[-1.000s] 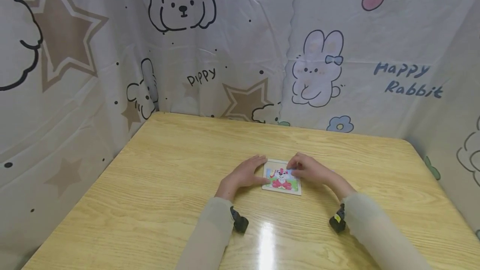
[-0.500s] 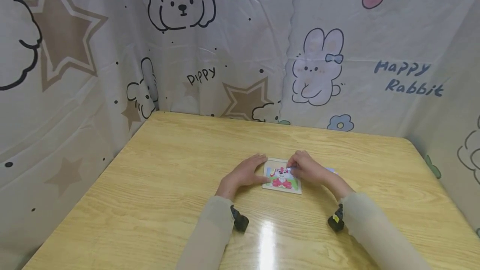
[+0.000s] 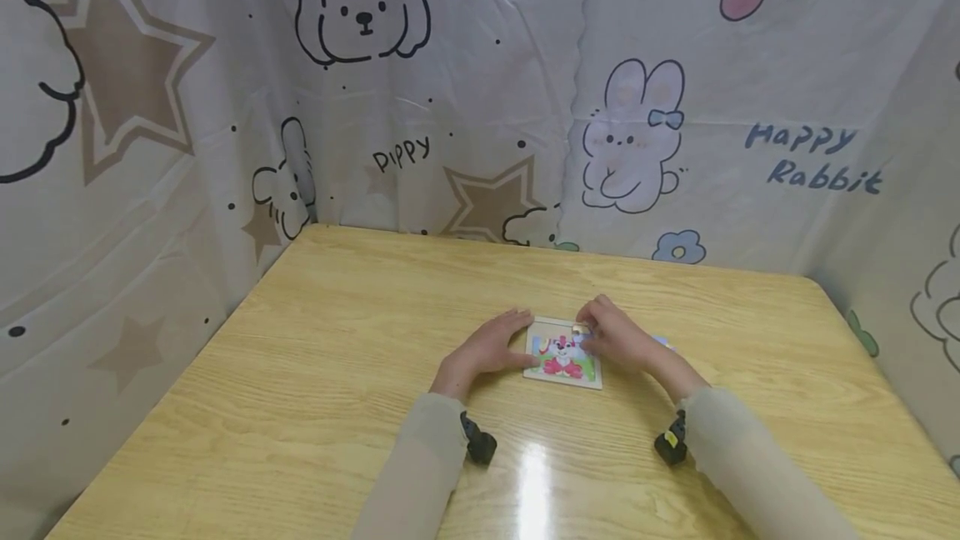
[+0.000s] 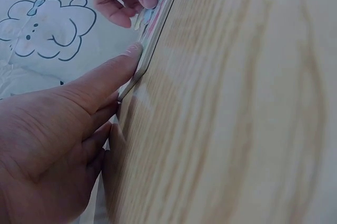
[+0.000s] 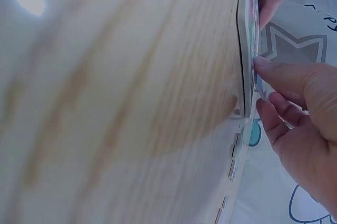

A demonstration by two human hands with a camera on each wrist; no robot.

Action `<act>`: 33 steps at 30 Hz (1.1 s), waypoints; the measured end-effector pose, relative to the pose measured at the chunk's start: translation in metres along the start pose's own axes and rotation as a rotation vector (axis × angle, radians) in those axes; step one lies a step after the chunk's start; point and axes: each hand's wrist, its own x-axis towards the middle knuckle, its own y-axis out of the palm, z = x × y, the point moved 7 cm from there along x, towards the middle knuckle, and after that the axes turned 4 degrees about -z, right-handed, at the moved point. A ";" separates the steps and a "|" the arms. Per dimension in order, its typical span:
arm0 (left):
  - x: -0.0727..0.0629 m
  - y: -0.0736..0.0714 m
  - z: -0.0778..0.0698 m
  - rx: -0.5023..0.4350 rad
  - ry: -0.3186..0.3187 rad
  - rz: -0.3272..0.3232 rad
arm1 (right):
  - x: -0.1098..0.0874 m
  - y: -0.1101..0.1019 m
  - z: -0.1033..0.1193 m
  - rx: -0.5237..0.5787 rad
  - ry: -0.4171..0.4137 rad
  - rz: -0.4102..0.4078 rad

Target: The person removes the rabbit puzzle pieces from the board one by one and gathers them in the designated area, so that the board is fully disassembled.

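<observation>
A small framed jigsaw puzzle (image 3: 562, 382) lies on the table, its picture a pink-and-white cartoon animal, with bare backing along the far side. My left hand (image 3: 489, 345) rests at its left edge, fingers by the far corner and the extended thumb on the frame; in the left wrist view that thumb (image 4: 113, 74) lies along the rim. Over the board's far right part, my right hand (image 3: 618, 338) pinches a puzzle piece (image 5: 260, 87) between thumb and fingertips. The fingers hide most of this piece in the head view.
Several loose puzzle pieces (image 3: 663, 342) lie right of the board, partly behind the right wrist; the right wrist view shows their edges (image 5: 233, 161). Wood-grain table (image 3: 337, 340) surrounds the board. A printed curtain (image 3: 480, 107) hangs behind it.
My right hand has moved slightly away at the board's far right part, and the piece in its fingers has turned. Loose pieces show more beyond the right wrist. My left hand stays put.
</observation>
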 end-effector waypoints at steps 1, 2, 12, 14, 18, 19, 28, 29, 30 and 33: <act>0.000 0.000 0.000 -0.002 -0.001 0.000 | 0.000 0.000 -0.001 -0.001 0.005 -0.001; 0.000 0.000 0.000 -0.002 -0.002 0.001 | 0.000 0.000 -0.001 -0.004 0.011 0.000; -0.001 0.001 0.000 -0.017 -0.002 -0.001 | 0.001 -0.002 -0.006 0.019 0.030 -0.021; -0.001 0.001 0.000 -0.019 -0.003 -0.001 | 0.000 -0.003 -0.005 0.030 0.001 -0.034; -0.001 0.001 -0.001 -0.024 0.000 -0.005 | 0.000 -0.004 0.000 0.041 -0.057 -0.057; -0.001 0.001 -0.001 -0.022 0.001 -0.005 | 0.000 -0.004 0.000 0.043 -0.064 -0.063; -0.001 0.001 -0.001 -0.023 0.004 -0.008 | -0.002 -0.009 -0.001 0.079 -0.046 -0.111; -0.001 0.001 -0.002 -0.022 0.007 -0.009 | -0.003 -0.010 -0.002 0.087 -0.038 -0.116; -0.002 0.001 -0.002 -0.021 0.010 -0.009 | -0.004 -0.011 -0.003 0.092 -0.028 -0.122; -0.002 0.000 -0.002 -0.017 0.020 -0.009 | -0.007 -0.014 -0.007 0.108 0.007 -0.140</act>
